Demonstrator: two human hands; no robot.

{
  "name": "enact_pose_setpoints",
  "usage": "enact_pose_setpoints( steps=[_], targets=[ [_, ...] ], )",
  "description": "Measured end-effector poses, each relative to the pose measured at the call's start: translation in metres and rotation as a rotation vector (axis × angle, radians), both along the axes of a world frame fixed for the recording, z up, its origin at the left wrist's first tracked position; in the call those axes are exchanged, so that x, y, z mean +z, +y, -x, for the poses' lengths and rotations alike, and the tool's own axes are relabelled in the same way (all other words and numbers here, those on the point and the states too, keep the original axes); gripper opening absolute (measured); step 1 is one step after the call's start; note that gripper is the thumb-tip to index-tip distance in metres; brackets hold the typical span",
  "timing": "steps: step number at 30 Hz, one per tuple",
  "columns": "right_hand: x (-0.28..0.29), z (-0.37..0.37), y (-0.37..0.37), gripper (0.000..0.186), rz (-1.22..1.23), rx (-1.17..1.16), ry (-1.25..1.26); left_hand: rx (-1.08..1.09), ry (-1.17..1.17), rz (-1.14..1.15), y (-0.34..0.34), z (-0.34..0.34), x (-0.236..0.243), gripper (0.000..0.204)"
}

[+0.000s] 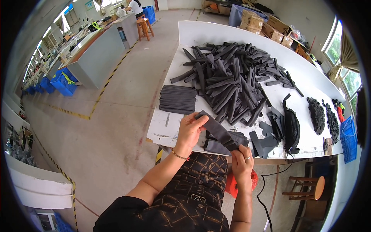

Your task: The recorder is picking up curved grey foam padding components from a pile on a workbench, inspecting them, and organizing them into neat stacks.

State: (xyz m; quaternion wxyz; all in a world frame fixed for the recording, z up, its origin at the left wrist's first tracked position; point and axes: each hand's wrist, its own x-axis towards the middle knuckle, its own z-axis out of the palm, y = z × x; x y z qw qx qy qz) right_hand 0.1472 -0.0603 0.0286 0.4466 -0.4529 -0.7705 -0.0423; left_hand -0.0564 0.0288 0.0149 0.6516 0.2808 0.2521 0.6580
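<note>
A dark grey fabric strip (217,130) stretches diagonally between my two hands, above the front edge of the white table. My left hand (191,129) pinches its upper left end between thumb and fingers. At its lower right end my right hand (242,157), wearing a ring, grips the strip. Beneath it lie more strips (219,147) at the table edge, partly covered. To the left, a neat stack of strips (177,99) lies flat. A large loose heap of similar strips (232,79) spreads behind my hands.
Flat dark cut pieces (266,141) and a black pouch-like bag (291,125) lie to the right, with dark bundles (317,116) beyond. A blue basket (348,139) hangs at the table's right end. A wooden stool (309,188) and a red container (253,179) stand below.
</note>
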Motion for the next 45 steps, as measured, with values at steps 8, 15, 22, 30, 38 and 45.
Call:
enact_pose_setpoints(
  steps=[8, 15, 22, 30, 38, 45],
  targets=[
    [0.002, -0.002, -0.006, 0.026, 0.006, -0.026, -0.005, -0.064, -0.018, -0.06, -0.006, 0.002, 0.0, 0.013],
    [0.003, 0.004, -0.001, 0.025, 0.353, -0.092, 0.391, 0.025, 0.017, 0.029, -0.005, -0.006, -0.007, 0.014],
    [-0.036, 0.005, 0.022, 0.015, 0.301, -0.067, 0.959, 0.151, -0.087, 0.088, -0.002, -0.009, -0.014, 0.007],
    [-0.016, 0.004, 0.029, 0.019, 0.516, -0.189, 0.9, 0.14, -0.104, 0.091, -0.005, -0.023, -0.016, 0.007],
    [-0.042, -0.012, 0.041, 0.018, 0.596, -0.124, 1.164, 0.049, -0.269, 0.344, -0.006, -0.024, -0.038, 0.009],
    [-0.039, -0.009, 0.03, 0.022, 0.664, -0.051, 1.094, 0.247, -0.093, 0.326, 0.0, -0.025, -0.053, 0.008]
  ],
)
